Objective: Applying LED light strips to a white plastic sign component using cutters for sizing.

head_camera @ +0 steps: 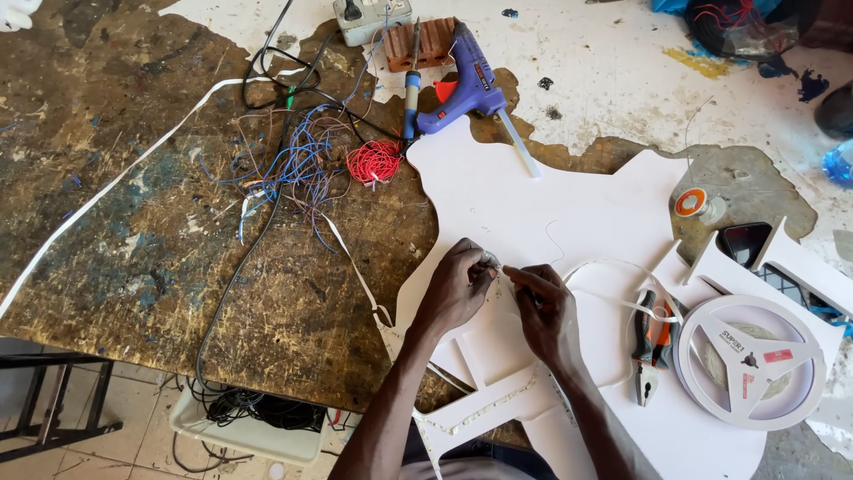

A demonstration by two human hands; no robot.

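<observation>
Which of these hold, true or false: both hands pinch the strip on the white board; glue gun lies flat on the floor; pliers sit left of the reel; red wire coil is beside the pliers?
1. Both the left hand and the right hand pinch the thin strip over the white board. True.
2. The glue gun lies on the floor. False: it rests on the worktable, by a brick.
3. The pliers sit left of the reel. True.
4. The red wire coil is beside the pliers. False: it lies near the tangled blue wires.
</observation>
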